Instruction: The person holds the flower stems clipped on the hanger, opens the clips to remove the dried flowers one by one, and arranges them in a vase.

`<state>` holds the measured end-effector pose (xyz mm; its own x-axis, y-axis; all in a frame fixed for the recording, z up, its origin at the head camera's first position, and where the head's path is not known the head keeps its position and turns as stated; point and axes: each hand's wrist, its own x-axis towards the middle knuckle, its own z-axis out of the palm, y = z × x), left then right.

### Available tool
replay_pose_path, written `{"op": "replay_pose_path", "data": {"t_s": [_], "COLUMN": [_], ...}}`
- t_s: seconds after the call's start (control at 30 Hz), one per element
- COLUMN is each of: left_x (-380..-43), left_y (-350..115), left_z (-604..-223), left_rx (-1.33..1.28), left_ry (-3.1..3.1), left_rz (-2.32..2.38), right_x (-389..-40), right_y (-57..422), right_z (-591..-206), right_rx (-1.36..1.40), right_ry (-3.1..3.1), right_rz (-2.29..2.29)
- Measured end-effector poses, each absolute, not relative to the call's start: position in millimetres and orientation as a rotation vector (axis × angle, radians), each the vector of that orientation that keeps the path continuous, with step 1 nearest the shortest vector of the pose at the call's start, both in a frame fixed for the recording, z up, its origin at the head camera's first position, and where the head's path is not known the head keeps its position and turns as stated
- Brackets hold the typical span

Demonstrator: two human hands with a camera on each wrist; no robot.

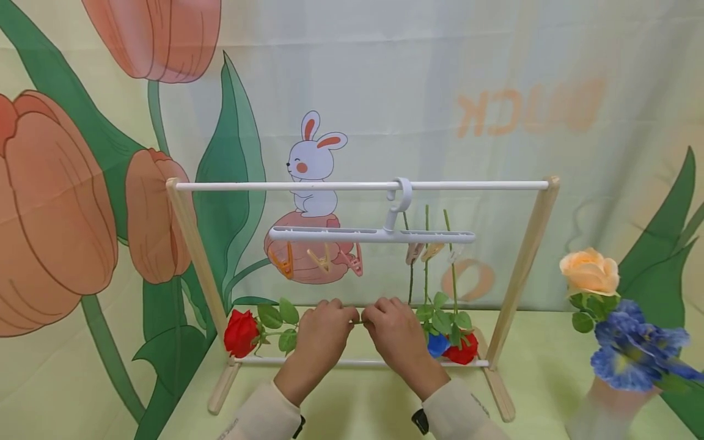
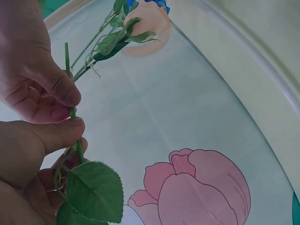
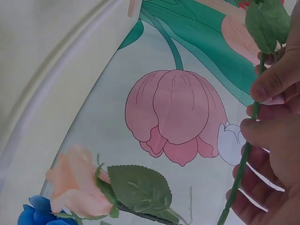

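A red rose with green leaves lies sideways at the left, its stem running into my hands. My left hand pinches the green stem just past the leaves. Close beside it, my right hand grips the same stem farther along, thumb and fingertips on it. The stem's bare end sticks up beyond the right hand in the left wrist view. Above both hands, a grey hanger hooks over the white rail. Its orange clip, yellow clip and pink clip hold nothing.
Three stems hang head-down from the hanger's right clips, with a blue flower, a red rose and a peach rose. Wooden posts carry the rail. At the right, a pale vase holds peach and blue flowers.
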<state>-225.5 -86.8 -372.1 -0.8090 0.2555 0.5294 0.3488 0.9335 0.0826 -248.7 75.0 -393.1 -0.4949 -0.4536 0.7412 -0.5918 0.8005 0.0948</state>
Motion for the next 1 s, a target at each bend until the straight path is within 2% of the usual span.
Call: {"op": "replay_pose_path", "data": {"t_s": [0.27, 0.6, 1.0], "left_x": [-224.7, -224.2, -224.1], "left_y": [-84.6, -85.0, -75.4], "left_z": [-377.0, -381.8, -387.4], "left_rx": [-0.434, -0.409, -0.492], "left_ry": [-2.513, -2.513, -2.148], "left_rz": [-0.248, -0.291, -0.322], "right_x": [-247.5, -246.9, -246.3], "right_y": [80.3, 108.8, 136.8], "right_z": [-396.7, -409.0, -408.4], "right_rx": [0.776, 0.65, 0.474], "right_ry": [-2.161, -2.098, -2.051], "right_rz": [0.244, 0.288, 0.348]}}
